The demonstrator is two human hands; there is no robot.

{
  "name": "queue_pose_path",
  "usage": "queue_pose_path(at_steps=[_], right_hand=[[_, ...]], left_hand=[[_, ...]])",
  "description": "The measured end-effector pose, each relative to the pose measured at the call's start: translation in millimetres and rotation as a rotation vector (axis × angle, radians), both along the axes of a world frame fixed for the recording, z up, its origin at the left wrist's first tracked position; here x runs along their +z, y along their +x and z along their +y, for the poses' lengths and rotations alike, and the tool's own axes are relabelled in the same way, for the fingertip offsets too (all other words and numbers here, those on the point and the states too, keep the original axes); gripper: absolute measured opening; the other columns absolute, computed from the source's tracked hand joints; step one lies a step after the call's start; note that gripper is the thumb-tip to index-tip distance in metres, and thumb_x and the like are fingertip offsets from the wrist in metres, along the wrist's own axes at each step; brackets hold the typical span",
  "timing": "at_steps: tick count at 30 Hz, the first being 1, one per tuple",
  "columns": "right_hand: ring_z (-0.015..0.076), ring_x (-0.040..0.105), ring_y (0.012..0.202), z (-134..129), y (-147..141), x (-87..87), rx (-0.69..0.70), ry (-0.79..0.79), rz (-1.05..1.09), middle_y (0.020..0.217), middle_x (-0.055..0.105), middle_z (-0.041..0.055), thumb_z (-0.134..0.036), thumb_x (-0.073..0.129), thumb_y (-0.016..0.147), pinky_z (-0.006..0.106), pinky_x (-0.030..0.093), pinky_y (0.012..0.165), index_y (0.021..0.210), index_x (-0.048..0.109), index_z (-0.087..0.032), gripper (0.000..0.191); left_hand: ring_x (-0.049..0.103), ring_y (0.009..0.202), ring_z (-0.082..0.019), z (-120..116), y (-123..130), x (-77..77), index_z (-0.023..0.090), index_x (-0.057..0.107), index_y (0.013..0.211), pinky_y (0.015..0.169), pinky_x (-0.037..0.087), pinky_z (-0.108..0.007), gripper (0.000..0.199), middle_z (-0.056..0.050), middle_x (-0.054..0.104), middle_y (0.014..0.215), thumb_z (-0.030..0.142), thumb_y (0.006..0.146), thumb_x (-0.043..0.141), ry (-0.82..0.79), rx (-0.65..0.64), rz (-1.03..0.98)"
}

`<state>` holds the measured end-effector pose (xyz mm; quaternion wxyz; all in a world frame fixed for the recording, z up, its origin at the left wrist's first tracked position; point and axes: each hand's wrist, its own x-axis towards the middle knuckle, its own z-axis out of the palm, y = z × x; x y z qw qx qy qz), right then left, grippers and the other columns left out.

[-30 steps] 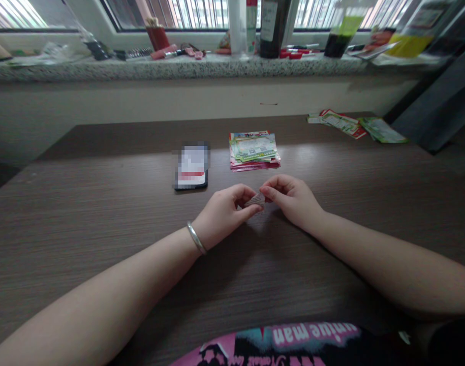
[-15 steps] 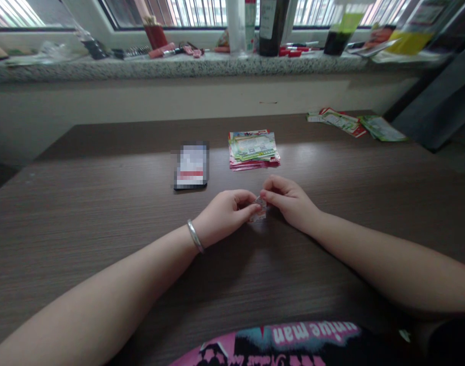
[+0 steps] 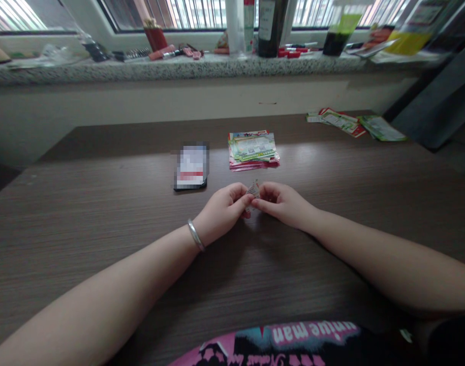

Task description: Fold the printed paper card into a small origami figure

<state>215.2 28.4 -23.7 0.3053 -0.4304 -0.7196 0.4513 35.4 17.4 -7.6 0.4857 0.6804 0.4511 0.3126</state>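
Between my hands is a small folded piece of printed paper (image 3: 254, 189), its upper corner pointing up. My left hand (image 3: 228, 203), with a silver bangle (image 3: 195, 235) at the wrist, pinches its left side between thumb and fingers. From the right, my right hand (image 3: 280, 202) grips the same paper, thumb near the left thumb. The fingers hide most of its lower part. Just beyond my hands lies a stack of printed paper sheets (image 3: 253, 147), green and white on top with pink-red edges below.
A phone with a blurred screen (image 3: 191, 166) lies left of the stack on the brown wooden table (image 3: 102, 213). More green and red printed papers (image 3: 342, 122) are at the far right. Bottles (image 3: 269, 28), pens and small items crowd the stone windowsill (image 3: 179, 70).
Both hands have tilted the folded paper so its corner now points upward. My left hand has shifted slightly left and up, and the right hand's thumb has come lower, close to the left thumb.
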Motion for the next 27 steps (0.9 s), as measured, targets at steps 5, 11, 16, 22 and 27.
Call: queue_pose_path(at_steps=[5, 11, 16, 22, 27], right_hand=[[0.01, 0.037, 0.057, 1.4, -0.2, -1.9, 0.039, 0.002, 0.05, 0.061, 0.041, -0.0054, -0.042, 0.058, 0.082, 0.023, 0.029, 0.052, 0.07, 0.047, -0.02, 0.027], [0.0106, 0.04, 0.057, 1.6, 2.5, 3.2, 0.046, 0.018, 0.098, 0.061, 0.044, -0.0044, -0.04, 0.051, 0.086, 0.024, 0.031, 0.053, 0.07, 0.048, -0.02, 0.026], [0.0111, 0.044, 0.056, 4.5, 3.4, 1.6, -0.04, 0.04, 0.045, 0.06, 0.049, -0.0038, -0.041, 0.053, 0.085, 0.024, 0.034, 0.053, 0.071, 0.049, -0.02, 0.025], [0.0097, 0.05, 0.06, 6.8, -0.7, -2.4, 0.0, -0.093, 0.168, 0.074, 0.061, -0.0012, -0.031, 0.065, 0.074, 0.023, 0.039, 0.054, 0.084, 0.056, -0.018, 0.018], [0.0077, 0.047, 0.053, 6.7, -0.6, 1.1, -0.009, -0.153, 0.206, 0.068, 0.059, -0.0029, -0.03, 0.064, 0.075, 0.022, 0.036, 0.05, 0.08, 0.058, -0.017, 0.016]], left_hand=[[0.047, 0.047, -0.009, -1.5, -0.6, 3.8, 0.018, 0.051, 0.073, 0.048, 0.037, -0.019, 0.026, 0.005, 0.05, 0.054, 0.037, 0.09, 0.045, 0.048, 0.002, 0.058], [0.046, 0.05, -0.01, -0.5, -3.3, 4.3, 0.018, 0.05, 0.069, 0.049, 0.033, -0.021, 0.028, 0.004, 0.05, 0.054, 0.039, 0.088, 0.049, 0.156, -0.065, 0.199], [0.048, 0.053, -0.011, 1.6, -4.9, 1.4, 0.018, 0.05, 0.065, 0.051, 0.033, -0.022, 0.03, 0.003, 0.053, 0.056, 0.039, 0.086, 0.051, 0.125, -0.061, 0.261], [0.05, 0.053, -0.013, 3.7, -5.6, -1.2, 0.018, 0.055, 0.072, 0.052, 0.036, -0.023, 0.027, 0.003, 0.055, 0.055, 0.035, 0.089, 0.043, 0.116, -0.08, 0.253], [0.053, 0.055, -0.013, 4.2, -7.7, -2.8, 0.018, 0.056, 0.071, 0.056, 0.039, -0.023, 0.031, 0.002, 0.058, 0.056, 0.037, 0.091, 0.041, 0.097, -0.111, 0.23]])
